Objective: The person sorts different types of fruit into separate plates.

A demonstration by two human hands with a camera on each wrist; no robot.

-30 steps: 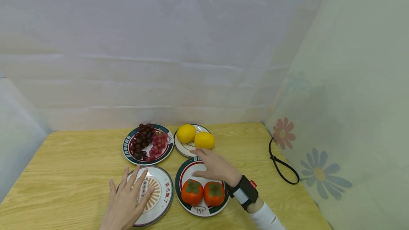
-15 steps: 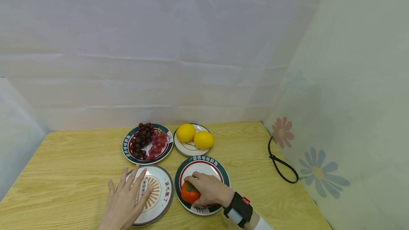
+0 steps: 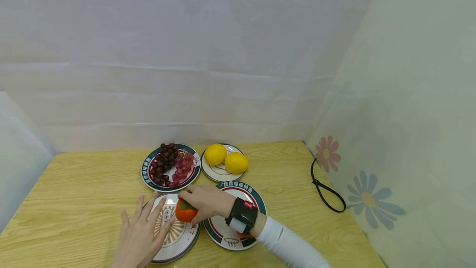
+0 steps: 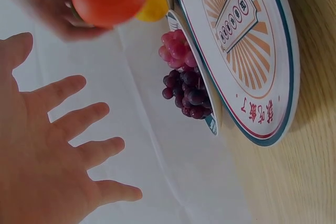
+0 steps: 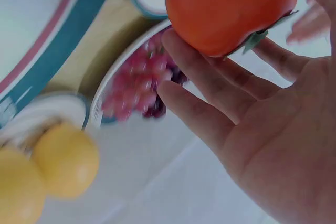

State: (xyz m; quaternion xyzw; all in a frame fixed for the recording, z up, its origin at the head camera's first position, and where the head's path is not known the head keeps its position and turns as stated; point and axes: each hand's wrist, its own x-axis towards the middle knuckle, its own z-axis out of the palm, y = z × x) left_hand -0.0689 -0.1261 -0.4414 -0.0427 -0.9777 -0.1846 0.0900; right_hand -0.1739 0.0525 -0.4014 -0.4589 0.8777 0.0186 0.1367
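My right hand (image 3: 209,202) grips an orange-red persimmon (image 3: 184,211) by its leafy top, above a white plate (image 3: 182,242) with a sunburst print. In the right wrist view, the fingers curl round the leaf side of the fruit. My left hand (image 3: 139,235) hovers over that plate's left side, fingers spread and holding nothing; the left wrist view shows it apart from the plate. A second persimmon (image 3: 245,235) lies on the green-rimmed plate (image 3: 219,233) at right, mostly hidden beneath my right wrist.
Behind stands a plate (image 3: 146,177) of dark and pink grapes (image 3: 165,162). Beside it a smaller plate (image 3: 212,173) bears two yellow lemons (image 3: 236,163). A black cord loop (image 3: 327,193) lies by the right wall. White sheeting encloses the wooden table (image 3: 82,193).
My right hand came down onto the right plate, took hold of the left persimmon, and carried it left over the sunburst plate. The left hand has barely moved.
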